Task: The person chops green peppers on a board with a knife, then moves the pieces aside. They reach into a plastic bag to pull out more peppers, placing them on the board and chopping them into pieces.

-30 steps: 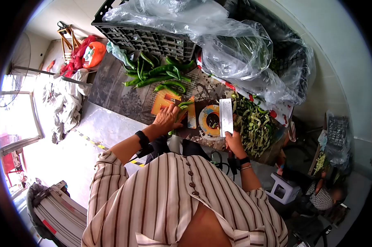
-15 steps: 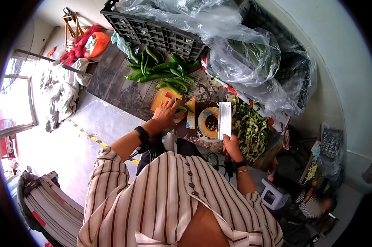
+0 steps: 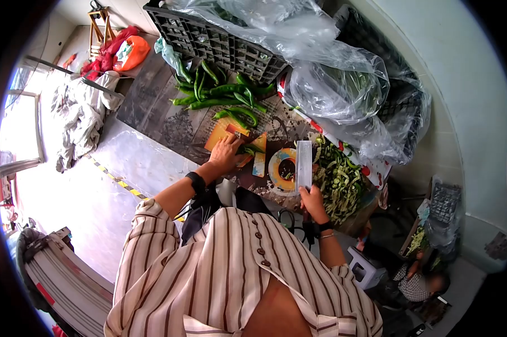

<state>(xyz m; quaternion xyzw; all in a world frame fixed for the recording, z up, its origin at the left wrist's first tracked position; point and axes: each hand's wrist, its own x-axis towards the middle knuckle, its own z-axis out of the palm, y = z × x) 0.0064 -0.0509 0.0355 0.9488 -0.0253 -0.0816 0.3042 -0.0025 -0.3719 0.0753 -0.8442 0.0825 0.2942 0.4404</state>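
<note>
My right hand [image 3: 313,202] grips a cleaver [image 3: 304,164] by its handle, with the broad pale blade pointing away from me above the table. My left hand [image 3: 226,154] is bent down over a green chili pepper [image 3: 248,149], fingers curled on it, beside a flat orange patch [image 3: 217,133]. The fingertips are partly hidden. A round orange-rimmed shape [image 3: 276,173] lies left of the blade. Sliced green peppers [image 3: 340,188] are heaped right of the cleaver. Several whole green peppers [image 3: 222,92] are piled beyond my left hand.
A black plastic crate [image 3: 219,46] borders the table [image 3: 152,121] at the back, under clear plastic sheeting [image 3: 337,84]. An orange bag [image 3: 132,53] lies at the far left. Another person [image 3: 416,281] is low at the right, near a grey-white stool [image 3: 366,268].
The cleaver has shifted slightly left and its blade has turned, showing a narrower, greyer face. My left hand stays at the pepper with little change. The view has moved slightly.
</note>
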